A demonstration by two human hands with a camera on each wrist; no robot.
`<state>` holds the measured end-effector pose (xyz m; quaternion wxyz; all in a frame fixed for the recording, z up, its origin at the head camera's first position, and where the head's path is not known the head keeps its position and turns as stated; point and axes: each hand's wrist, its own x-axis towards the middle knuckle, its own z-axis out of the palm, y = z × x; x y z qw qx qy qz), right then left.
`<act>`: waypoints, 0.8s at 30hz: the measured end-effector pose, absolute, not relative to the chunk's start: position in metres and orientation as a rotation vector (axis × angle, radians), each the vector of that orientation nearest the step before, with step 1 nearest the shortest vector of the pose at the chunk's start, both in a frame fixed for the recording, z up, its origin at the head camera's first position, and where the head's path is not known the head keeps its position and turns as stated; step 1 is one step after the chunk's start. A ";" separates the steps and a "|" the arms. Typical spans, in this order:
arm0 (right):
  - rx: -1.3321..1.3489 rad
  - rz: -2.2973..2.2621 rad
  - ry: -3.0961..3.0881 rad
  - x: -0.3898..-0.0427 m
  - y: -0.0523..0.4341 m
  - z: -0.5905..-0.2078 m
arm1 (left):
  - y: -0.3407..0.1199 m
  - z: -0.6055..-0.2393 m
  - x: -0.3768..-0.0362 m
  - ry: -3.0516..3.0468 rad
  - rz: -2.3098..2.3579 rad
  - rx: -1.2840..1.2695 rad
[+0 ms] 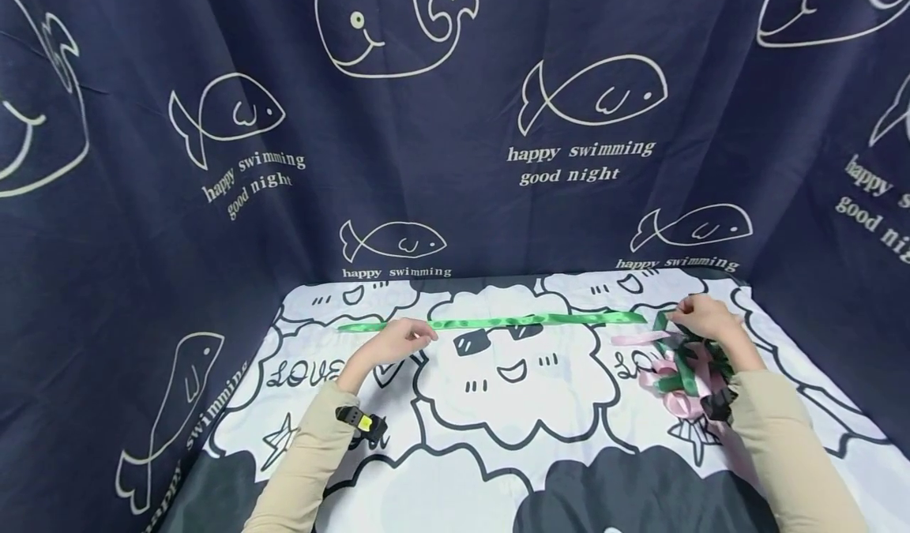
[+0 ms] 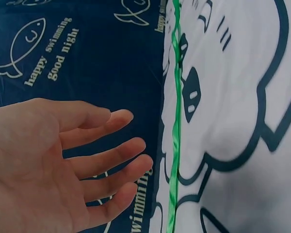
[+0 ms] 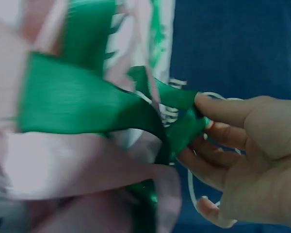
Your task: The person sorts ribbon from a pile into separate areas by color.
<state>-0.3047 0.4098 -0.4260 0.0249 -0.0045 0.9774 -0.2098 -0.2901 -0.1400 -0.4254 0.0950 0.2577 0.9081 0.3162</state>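
Observation:
A long bright green ribbon (image 1: 512,321) lies stretched nearly straight from left to right across the far part of the cloth-covered table. My left hand (image 1: 398,342) hovers just in front of its left part, fingers relaxed and holding nothing, as the left wrist view shows with the palm (image 2: 43,165). At the right, my right hand (image 1: 704,317) pinches a dark green ribbon (image 3: 186,121) between thumb and fingertips. That ribbon runs into a loose tangle of pink and dark green ribbons (image 1: 686,371) beneath the right hand and wrist.
The table cloth (image 1: 512,407) is white and dark grey with printed cloud faces. Behind and at both sides hangs a navy curtain (image 1: 455,162) with whale and fish drawings. A pink ribbon end (image 1: 636,339) sticks out leftward from the tangle, close to the bright green ribbon's right end.

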 end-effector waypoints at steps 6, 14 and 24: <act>-0.172 -0.773 3.050 -0.296 0.399 -0.404 | -0.128 -0.421 -0.284 2.589 0.944 0.858; -0.279 -0.902 3.120 -0.280 0.378 -0.367 | -0.110 -0.410 -0.277 2.499 0.911 1.013; -0.466 -1.062 3.045 -0.257 0.347 -0.326 | -0.090 -0.396 -0.269 2.440 0.895 1.089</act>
